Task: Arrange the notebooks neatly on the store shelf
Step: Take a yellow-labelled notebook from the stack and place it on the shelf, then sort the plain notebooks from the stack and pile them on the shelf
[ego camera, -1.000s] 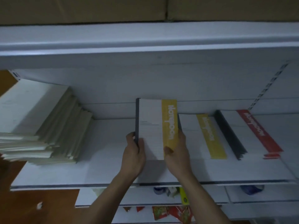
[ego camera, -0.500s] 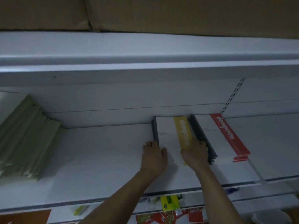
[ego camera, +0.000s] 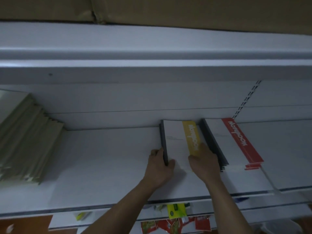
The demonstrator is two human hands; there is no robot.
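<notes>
A white notebook with a yellow band (ego camera: 177,141) lies on top of a stack on the white shelf (ego camera: 101,157), its far end against the back wall. My left hand (ego camera: 159,168) grips the stack's dark left edge near the front corner. On the near right part of the cover rests my right hand (ego camera: 205,162), thumb on top. Right beside it stands a stack of notebooks with a red band (ego camera: 236,141), dark spines facing left.
A fanned stack of pale greenish notebooks (ego camera: 28,141) lies at the shelf's left end. The upper shelf (ego camera: 152,65) overhangs close above, with cardboard boxes (ego camera: 168,9) on it. Below the shelf edge hang colourful packets (ego camera: 177,217).
The yellow-band notebook went from lifted in both hands down onto the yellow stack and back against the wall. Both hands followed it inward. The view shifted slightly right.
</notes>
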